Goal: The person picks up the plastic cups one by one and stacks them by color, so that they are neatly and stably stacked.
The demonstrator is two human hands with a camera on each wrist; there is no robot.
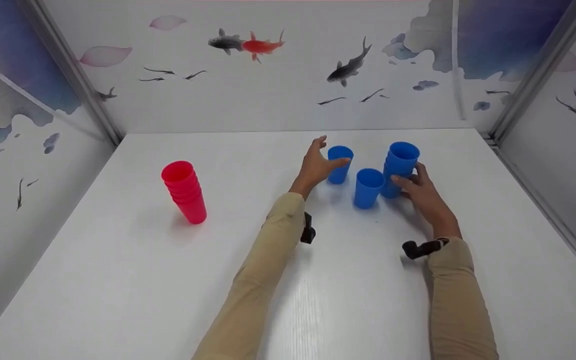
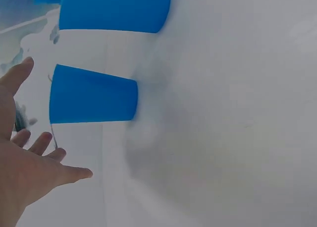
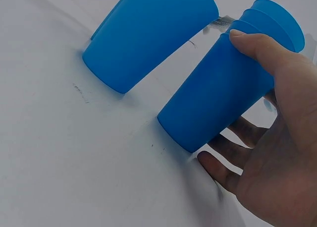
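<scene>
My right hand [image 1: 430,202] grips a stack of blue cups [image 1: 401,160] that stands upright on the table. In the right wrist view, the thumb lies along the near side of that stack [image 3: 218,88], just under its rims, with the fingers on the other side. One single blue cup [image 1: 366,192] stands just left of the stack. Another single blue cup [image 1: 338,175] is farther back and to the left. Beside that cup is my left hand [image 1: 313,167], its fingers and thumb spread; the left wrist view shows a gap between the hand and the cup [image 2: 94,95].
A stack of red cups [image 1: 188,197] stands on the left half of the white table [image 1: 118,280]. Printed panels with fish [image 1: 348,70] close off the back and both sides. Each wrist wears a small black camera [image 1: 420,248].
</scene>
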